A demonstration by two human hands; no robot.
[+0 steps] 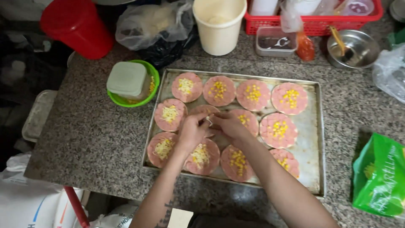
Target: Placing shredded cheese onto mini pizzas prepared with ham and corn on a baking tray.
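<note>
Speckled grey granite is forming the worktop [97, 139], and nearest the camera two bare forearms are reaching over its front edge. The left hand [192, 131] and the right hand [230, 126] are meeting over the middle of a shallow rectangular metal baking tray [314, 139]. Both grips are pinching nearly closed on a small pale bit of shredded cheese [209, 120] held between the fingertips of the two hands, just above a round pink ham-topped base [202, 110] in the tray's middle row.

The tray is carrying three rows of these round pink bases. Those on the left, such as the cheese-topped round [169, 114], are showing pale yellow shreds in the centre; those on the right, such as the corn-topped round [278, 130], are showing bright yellow kernels. The right end of the tray is lying bare.

To the right, a green plastic bag [379, 175] is lying on the worktop. Just left of the tray, a round green bowl [152, 76] is holding yellow kernels, with a pale green lidded square box [126, 79] sitting in it. Farther back, a cream plastic bucket [219, 29] is holding a pale powdery mass, a steel bowl [358, 48] is holding a utensil, a small clear rectangular tub [276, 42] is holding something dark, and a red plastic basket [316, 25] is holding containers. A red bucket [80, 27] is standing at far left.
</note>
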